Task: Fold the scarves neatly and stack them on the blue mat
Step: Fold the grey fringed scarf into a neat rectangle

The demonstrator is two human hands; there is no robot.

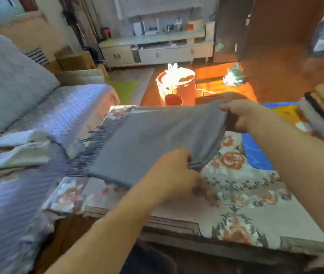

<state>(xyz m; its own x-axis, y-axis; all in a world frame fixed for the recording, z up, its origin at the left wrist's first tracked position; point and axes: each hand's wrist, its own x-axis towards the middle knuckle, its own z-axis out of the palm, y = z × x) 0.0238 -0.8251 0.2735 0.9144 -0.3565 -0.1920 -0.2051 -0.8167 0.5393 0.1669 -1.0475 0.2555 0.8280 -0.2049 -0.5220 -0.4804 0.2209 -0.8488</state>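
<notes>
Head view: both hands pinched a folded grey scarf (153,143) above the floral table (256,194), left hand (174,173) near, right hand (240,114) far, blue mat (256,153) right.

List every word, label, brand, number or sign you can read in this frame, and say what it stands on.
None can be read.
White boxes and devices on the far cabinet shelf: any print is too small and blurred.
Stack of folded items at the right edge: no legible label.
Grey scarf, held by the left hand and right hand: plain, no tag showing.
Floral cloth and blue mat: patterns only, no lettering.
</notes>
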